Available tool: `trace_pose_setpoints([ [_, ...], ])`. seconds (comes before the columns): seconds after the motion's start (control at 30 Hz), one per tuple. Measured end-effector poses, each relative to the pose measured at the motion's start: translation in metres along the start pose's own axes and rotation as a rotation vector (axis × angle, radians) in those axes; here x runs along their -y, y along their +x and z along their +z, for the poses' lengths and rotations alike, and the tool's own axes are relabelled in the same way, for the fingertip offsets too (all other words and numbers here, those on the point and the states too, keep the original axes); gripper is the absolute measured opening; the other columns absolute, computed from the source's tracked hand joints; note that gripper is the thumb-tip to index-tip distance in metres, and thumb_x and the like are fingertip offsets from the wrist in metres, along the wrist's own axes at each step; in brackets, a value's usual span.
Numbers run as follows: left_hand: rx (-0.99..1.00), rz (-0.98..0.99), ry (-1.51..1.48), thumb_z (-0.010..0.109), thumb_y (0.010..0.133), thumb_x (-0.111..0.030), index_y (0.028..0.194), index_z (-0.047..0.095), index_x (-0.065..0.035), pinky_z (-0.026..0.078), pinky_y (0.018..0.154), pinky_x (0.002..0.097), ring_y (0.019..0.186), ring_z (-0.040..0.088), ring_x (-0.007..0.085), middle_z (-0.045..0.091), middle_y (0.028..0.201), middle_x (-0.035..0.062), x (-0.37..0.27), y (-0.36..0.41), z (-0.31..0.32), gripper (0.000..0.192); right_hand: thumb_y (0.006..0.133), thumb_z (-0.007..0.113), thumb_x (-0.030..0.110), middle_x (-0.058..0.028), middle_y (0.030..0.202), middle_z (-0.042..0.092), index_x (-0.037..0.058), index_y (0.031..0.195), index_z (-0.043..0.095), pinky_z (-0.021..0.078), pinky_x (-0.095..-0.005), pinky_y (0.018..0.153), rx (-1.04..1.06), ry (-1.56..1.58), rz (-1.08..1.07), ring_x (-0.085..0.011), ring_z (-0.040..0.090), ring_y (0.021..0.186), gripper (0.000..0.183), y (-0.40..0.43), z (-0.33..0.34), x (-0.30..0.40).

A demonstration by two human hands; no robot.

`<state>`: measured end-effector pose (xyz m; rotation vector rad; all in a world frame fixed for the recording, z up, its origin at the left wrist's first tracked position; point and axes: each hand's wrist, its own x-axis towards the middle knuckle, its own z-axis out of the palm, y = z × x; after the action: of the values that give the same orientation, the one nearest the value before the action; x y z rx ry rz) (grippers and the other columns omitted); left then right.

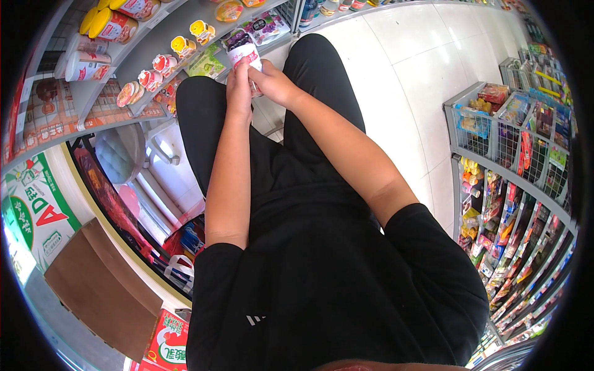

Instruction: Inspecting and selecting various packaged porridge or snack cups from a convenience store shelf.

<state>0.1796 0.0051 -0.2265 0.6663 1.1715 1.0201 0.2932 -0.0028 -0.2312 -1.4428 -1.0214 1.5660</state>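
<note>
Between my raised knees, both hands hold a white container (pixel 243 55) with pink and red printing. My left hand (pixel 238 90) wraps its near left side, with the thumb lying up along the front. On the other side my right hand (pixel 274 82) grips it, fingers largely hidden. The container's lower part shows only in a narrow gap between the hands. Just beyond it on the low shelf lie flat packs with grape pictures (pixel 267 27) and a green pack (pixel 207 64). Small lidded cups (pixel 164 64) stand in a row to the left.
Shelving (pixel 127 55) curves along the left, carrying jars with yellow lids (pixel 111 25). Bottles (pixel 329 7) stand at the far top. Wire baskets (pixel 496 121) and snack racks (pixel 503 232) line the right. A brown cardboard box (pixel 102 287) and a red carton (pixel 169 341) sit at lower left.
</note>
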Motion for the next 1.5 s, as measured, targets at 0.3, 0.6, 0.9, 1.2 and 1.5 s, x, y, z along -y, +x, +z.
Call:
trace_pose_setpoints([
  [0.3,-0.01,0.005,0.001,0.059,0.1,-0.048,0.129,0.059,-0.0013,0.054,0.079,0.0305,0.097,0.065,0.0147,0.066,0.11,0.0071,0.0,-0.001,0.003,0.055,0.101,0.059,0.051,-0.0217,0.122,0.065,-0.0127,0.144,0.04,0.0532,-0.0331,0.092,0.008,0.005,-0.003,-0.0234,0.066,0.106,0.079,0.006,-0.002,-0.009],
  [0.6,-0.011,-0.014,0.001,0.056,0.101,-0.052,0.128,0.061,-0.0043,0.053,0.078,0.0294,0.095,0.064,0.013,0.066,0.108,0.005,0.005,0.002,0.001,0.055,0.1,0.059,0.052,-0.0234,0.123,0.066,-0.0131,0.142,0.043,0.0525,-0.0335,0.094,-0.005,-0.064,0.011,-0.0249,0.066,0.109,0.079,0.001,-0.003,0.001],
  [0.9,-0.017,-0.098,-0.088,0.047,0.102,-0.06,0.132,0.061,-0.009,0.049,0.098,0.0349,0.113,0.065,0.0189,0.068,0.123,0.0066,0.007,0.006,0.002,0.061,0.096,0.06,0.047,-0.029,0.13,0.063,-0.0119,0.14,0.048,0.047,-0.0366,0.105,-0.024,0.04,0.026,-0.0333,0.064,0.121,0.074,0.003,-0.002,-0.002],
  [1.2,0.002,-0.104,-0.125,0.049,0.1,-0.054,0.133,0.059,-0.0093,0.05,0.097,0.0363,0.111,0.067,0.02,0.069,0.121,0.0068,0.018,0.013,-0.009,0.056,0.098,0.044,0.05,-0.0289,0.129,0.063,-0.0115,0.138,0.049,0.0465,-0.0367,0.103,-0.034,0.018,0.028,-0.033,0.063,0.119,0.074,0.001,-0.003,0.004],
  [1.5,0.017,-0.07,-0.121,0.059,0.096,-0.041,0.129,0.061,-0.0083,0.051,0.094,0.0348,0.104,0.068,0.0174,0.069,0.118,0.0055,0.026,0.014,-0.013,0.047,0.102,0.033,0.044,-0.0228,0.124,0.063,-0.0063,0.128,0.055,0.0444,-0.0363,0.101,-0.041,0.027,0.044,-0.0293,0.06,0.113,0.06,0.01,-0.007,-0.01],
])
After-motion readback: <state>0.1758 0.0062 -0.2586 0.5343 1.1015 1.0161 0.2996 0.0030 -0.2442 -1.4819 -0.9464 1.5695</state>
